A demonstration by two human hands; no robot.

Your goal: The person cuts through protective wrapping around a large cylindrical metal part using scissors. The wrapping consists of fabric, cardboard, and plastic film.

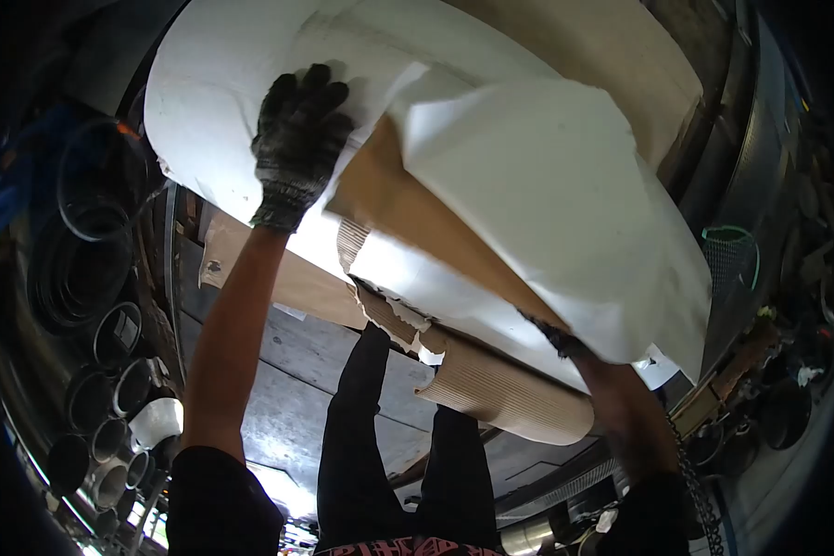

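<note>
A large white sheet (519, 176) with a brown underside (435, 213) is folded back over itself, its flap raised on the right. My left hand (301, 144), in a dark knitted glove, lies flat on the white surface left of the fold, fingers a little apart. My right hand (556, 338), in a dark glove too, is at the lower edge of the raised flap; its fingers are hidden there. Below the sheet's near edge hangs a curled piece of corrugated cardboard (510, 394), with a torn, ragged edge on its left.
Brown board (612, 56) extends past the sheet at the top right. Several round metal containers stand at the left, among them a pale bucket (157, 423). A green-rimmed mesh basket (732, 255) is at the right. Grey floor plates (292, 371) lie around my legs.
</note>
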